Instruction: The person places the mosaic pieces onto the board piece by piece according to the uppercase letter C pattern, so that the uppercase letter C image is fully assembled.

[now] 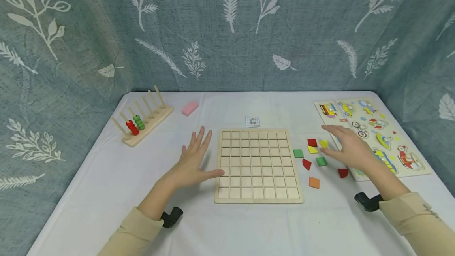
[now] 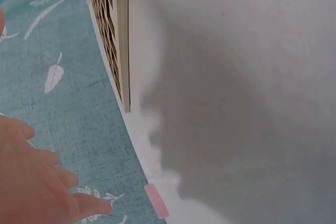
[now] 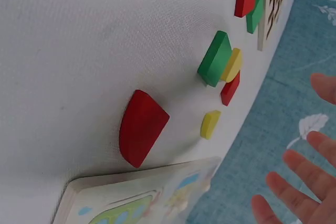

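Observation:
A square wooden grid board (image 1: 258, 200) lies in the middle of the white table. My left hand (image 1: 192, 167) is spread at its left side, the thumb tip overlapping the board's edge in the head view; whether it touches cannot be told. My right hand (image 1: 350, 147) hovers with fingers apart over the right side, holding nothing. Around it lie small coloured pieces: a green square (image 1: 298, 153), another green piece (image 1: 321, 161), an orange square (image 1: 314, 182), red quarter-round pieces (image 3: 143, 129), a red square (image 1: 312, 142) and yellow pieces (image 1: 313, 150).
Picture puzzle boards (image 1: 408, 173) lie at the right, partly behind my right hand. A small printed card (image 1: 252, 121) sits beyond the grid board. At the back left are a wooden peg rack (image 1: 149, 126) with red and green beads, and a pink block (image 1: 190, 108).

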Action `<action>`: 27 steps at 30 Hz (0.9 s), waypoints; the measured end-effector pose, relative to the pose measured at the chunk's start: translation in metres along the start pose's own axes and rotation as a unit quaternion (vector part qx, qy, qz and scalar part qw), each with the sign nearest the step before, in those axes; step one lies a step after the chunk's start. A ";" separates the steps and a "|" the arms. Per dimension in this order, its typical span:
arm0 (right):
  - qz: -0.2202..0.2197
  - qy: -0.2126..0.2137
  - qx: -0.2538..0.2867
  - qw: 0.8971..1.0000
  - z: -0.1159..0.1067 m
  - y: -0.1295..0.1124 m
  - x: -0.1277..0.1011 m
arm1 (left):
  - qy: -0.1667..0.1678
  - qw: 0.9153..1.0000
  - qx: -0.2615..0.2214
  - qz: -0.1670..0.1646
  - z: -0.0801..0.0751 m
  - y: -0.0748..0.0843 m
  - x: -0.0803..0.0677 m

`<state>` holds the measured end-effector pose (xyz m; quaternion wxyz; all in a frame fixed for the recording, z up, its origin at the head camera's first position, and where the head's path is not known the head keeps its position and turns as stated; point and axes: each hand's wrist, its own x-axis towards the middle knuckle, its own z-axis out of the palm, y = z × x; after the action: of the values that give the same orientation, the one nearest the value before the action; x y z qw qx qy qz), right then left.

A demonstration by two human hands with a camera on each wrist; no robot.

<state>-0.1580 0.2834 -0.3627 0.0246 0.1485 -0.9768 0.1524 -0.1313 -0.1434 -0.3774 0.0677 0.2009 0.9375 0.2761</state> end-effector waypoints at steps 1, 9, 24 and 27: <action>0.002 -0.001 0.000 1.000 0.001 0.000 0.000 | 0.000 1.000 -0.006 0.000 0.001 0.000 0.000; 0.031 -0.034 0.014 0.999 0.006 0.001 0.002 | -0.009 0.999 -0.050 0.004 0.009 0.000 -0.001; 0.054 -0.041 0.037 0.997 0.019 0.001 0.004 | -0.044 0.992 -0.121 -0.009 0.022 0.008 -0.002; 0.052 -0.041 0.035 0.997 0.021 0.001 0.005 | -0.052 0.990 -0.133 -0.008 0.023 0.009 -0.002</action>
<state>-0.1638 0.2767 -0.3829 -0.0290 0.1041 -0.9775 0.1813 -0.1207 -0.1257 -0.3921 0.1452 0.1965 0.8890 0.3872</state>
